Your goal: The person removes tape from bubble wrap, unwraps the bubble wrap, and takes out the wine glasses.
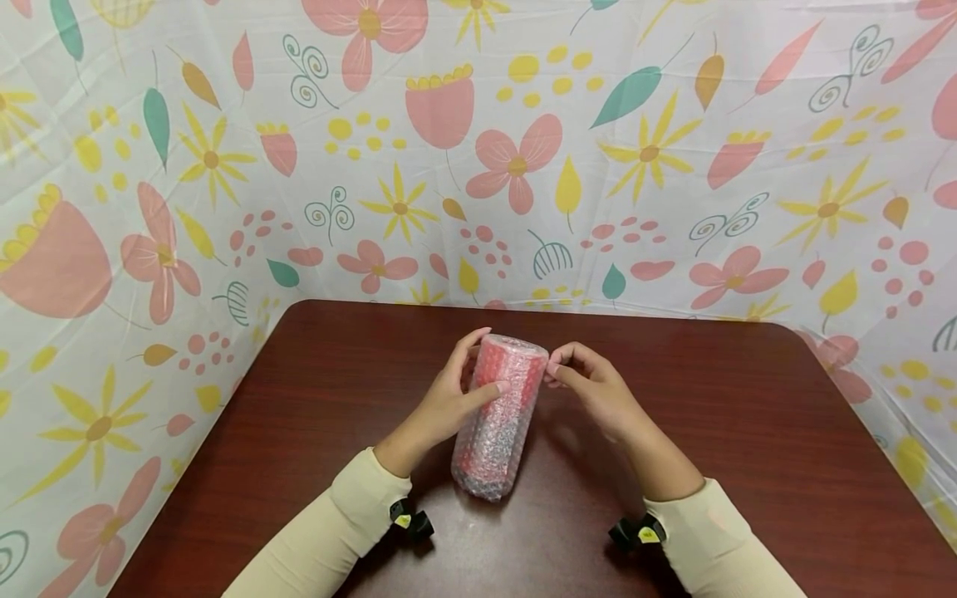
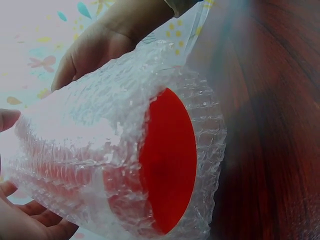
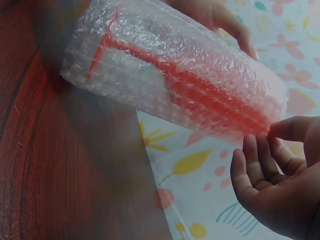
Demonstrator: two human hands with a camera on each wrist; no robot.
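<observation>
A red cylinder wrapped in bubble wrap [image 1: 497, 423] stands tilted over the middle of the table. My left hand [image 1: 447, 400] grips its upper left side, thumb across the front and fingers behind. Near the top right edge, the thumb and index finger of my right hand [image 1: 598, 392] pinch the edge of the bubble wrap [image 3: 215, 102]. The other fingers of that hand are loosely curled in the right wrist view. In the left wrist view, a flat red end [image 2: 170, 165] shows inside the open lower end of the wrap. What the cylinder is cannot be told.
The dark reddish-brown wooden table [image 1: 336, 374] extends around the hands. A white flower-print cloth [image 1: 523, 241] hangs behind it and at both sides. Black straps with small devices [image 1: 411, 522] sit on both wrists, over cream sleeves [image 1: 329, 519].
</observation>
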